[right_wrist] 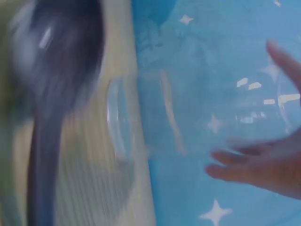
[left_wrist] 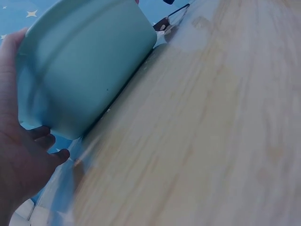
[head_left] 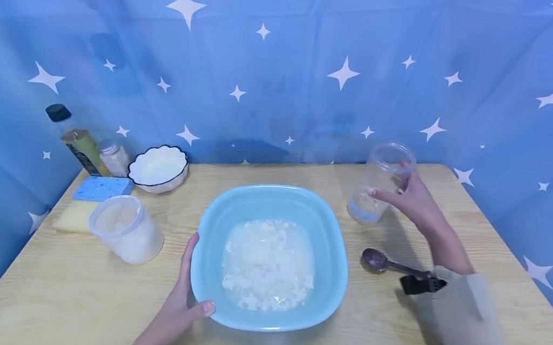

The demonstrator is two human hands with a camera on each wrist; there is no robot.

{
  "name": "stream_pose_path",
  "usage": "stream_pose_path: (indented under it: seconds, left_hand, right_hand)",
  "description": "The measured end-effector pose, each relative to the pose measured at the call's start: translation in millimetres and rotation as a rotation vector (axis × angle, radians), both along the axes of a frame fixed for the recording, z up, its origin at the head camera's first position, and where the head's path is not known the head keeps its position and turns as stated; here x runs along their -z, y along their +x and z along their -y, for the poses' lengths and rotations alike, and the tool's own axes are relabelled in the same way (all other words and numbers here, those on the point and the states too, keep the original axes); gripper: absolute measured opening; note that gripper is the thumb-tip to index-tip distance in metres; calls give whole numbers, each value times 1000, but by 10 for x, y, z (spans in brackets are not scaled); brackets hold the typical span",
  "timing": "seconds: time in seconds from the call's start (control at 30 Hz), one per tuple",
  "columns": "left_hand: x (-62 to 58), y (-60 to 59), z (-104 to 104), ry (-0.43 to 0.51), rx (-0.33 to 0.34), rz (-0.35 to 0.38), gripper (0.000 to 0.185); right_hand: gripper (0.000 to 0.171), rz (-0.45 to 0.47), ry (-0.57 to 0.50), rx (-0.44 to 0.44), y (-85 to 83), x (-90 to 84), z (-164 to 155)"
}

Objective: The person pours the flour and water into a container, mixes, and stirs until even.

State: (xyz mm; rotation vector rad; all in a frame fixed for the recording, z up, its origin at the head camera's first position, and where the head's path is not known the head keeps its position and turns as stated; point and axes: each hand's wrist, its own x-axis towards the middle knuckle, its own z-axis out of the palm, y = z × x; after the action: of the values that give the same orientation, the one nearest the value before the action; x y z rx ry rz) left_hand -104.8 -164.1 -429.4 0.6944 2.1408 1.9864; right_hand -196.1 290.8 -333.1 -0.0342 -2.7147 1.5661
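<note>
A light blue bowl of wet white grains stands mid-table. My left hand grips its left rim, thumb over the edge and fingers along the outside. The left wrist view shows the bowl's outer wall against my left hand. To the right of the bowl, my right hand holds a clear empty jar, which leans with its base on the table. The right wrist view is blurred; it shows the jar and my fingers on it.
A dark spoon lies right of the bowl. On the wooden table stand a clear tub of white powder, a white bowl, a blue sponge, an oil bottle and a small jar. Blue starred curtain surrounds the table.
</note>
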Motion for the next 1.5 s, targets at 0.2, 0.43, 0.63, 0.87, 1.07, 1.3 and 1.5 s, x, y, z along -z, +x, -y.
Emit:
stream_pose_path:
  seconds: [0.2,0.43,0.63,0.87,1.07,1.3,1.5]
  left_hand:
    - [8,41,24,16,1,2,102]
    - [3,26,72,2,-3,-37,101]
    - [25,7,55,36,14,-27,103]
    - [23,-14,25,47,20,-9,106]
    - [26,-34,12,36,21,-15,106]
    - [22,-60,4,15,25,-30,104]
    - [-2,-56,3,-19,5,-36,104]
  right_hand:
    - [68,81,328,-223,368,-148,-360]
    - [33,0,484,-419,706,103,-500]
    - [33,112,290,-477,808,298,-522]
    - [17,-1,431,-518,792,444,-573]
    - [8,-50,391,-571,813,511,-626]
    - [10,41,291,-643,847,511,-703]
    - [6,54,284,-617,925,514,-661]
